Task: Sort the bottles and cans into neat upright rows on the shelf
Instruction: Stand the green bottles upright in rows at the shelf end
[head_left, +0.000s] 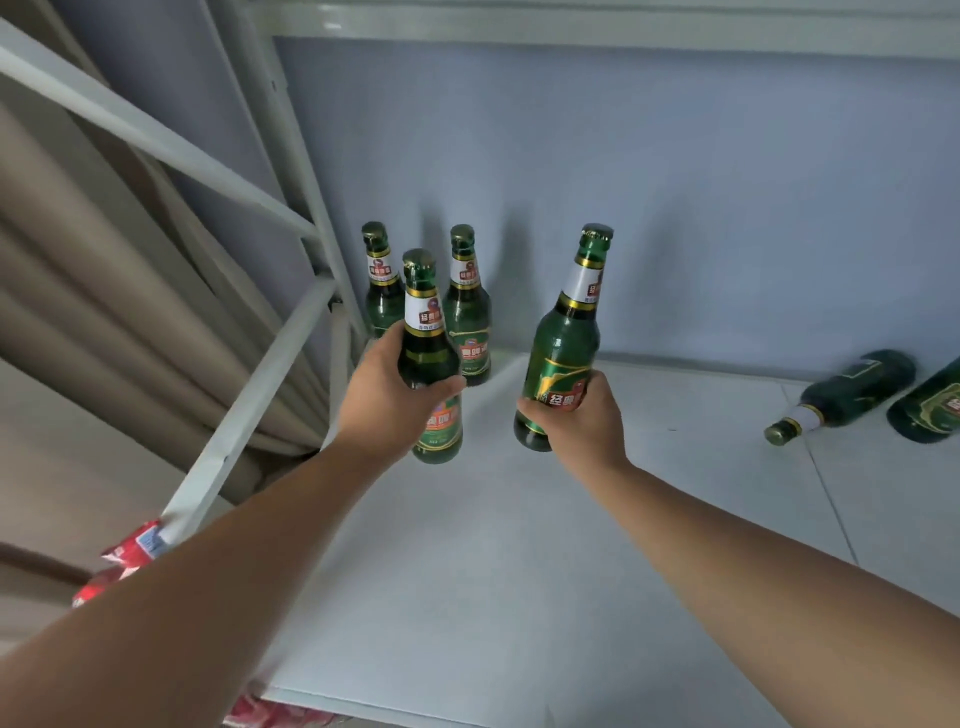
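Glass knocking glass looked the main danger. The left-hand bottle (428, 353) stood just in front of the two upright ones at centre-left of the frame, the rear-left bottle (382, 296) and the rear-right bottle (469, 325). A careless push backward could have toppled either. The right-hand bottle (563, 338) leaned slightly to the right at centre frame, so setting it down on one edge of its base might have tipped it. At the right edge of the frame a fallen bottle (844, 395) and a second fallen bottle (930, 410) lay on their sides on the shelf (519, 545). Being round, they could probably have rolled if the shelf was jolted.

The left hand (392, 397) gripped its bottle around the shoulder and upper label, fingers curled behind it and thumb across the front. The right hand (579, 423) wrapped the lower body of its bottle, thumb over the label, fingers closed round the far side. Whether either base touched the shelf could not be told.
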